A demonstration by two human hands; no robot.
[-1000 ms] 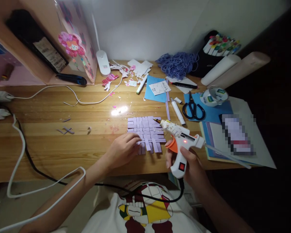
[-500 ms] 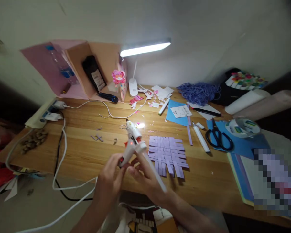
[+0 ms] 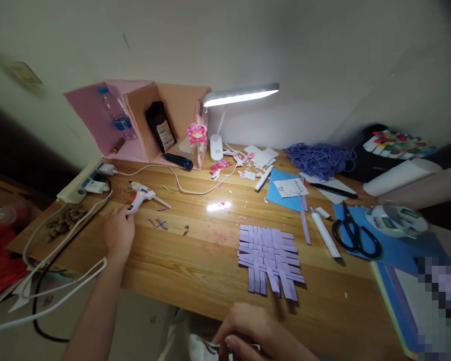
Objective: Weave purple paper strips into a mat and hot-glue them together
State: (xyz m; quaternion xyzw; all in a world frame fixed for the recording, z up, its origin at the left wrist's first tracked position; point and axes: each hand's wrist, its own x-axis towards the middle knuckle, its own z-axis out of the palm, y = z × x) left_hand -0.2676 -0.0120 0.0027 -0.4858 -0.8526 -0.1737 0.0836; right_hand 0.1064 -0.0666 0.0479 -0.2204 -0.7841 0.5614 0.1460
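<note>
My left hand (image 3: pixel 119 231) is at the left of the table, its fingers closed around the handle end of a white hot glue gun (image 3: pixel 140 196). A small red light glows on the gun, and a glue stick juts from its back toward the right. Below the table's front edge, my right hand (image 3: pixel 253 328) hangs with loosely bent fingers and nothing visible in it. Above that hand lies a woven mat of purple paper strips (image 3: pixel 268 255), its strip ends loose on several sides.
A power strip (image 3: pixel 80 183), cords and a peanut pile (image 3: pixel 65 223) are at the left. A lamp (image 3: pixel 244 95) and pink box shelf (image 3: pixel 92 125) stand behind. Purple yarn (image 3: pixel 321 159), black scissors (image 3: pixel 355 233), a white marker (image 3: pixel 325 233) and tape (image 3: pixel 396 219) are toward the right.
The glue gun has gone from in front of me, in both hands, to the table's left side with my left hand. My right hand has left it and drawn back toward me.
</note>
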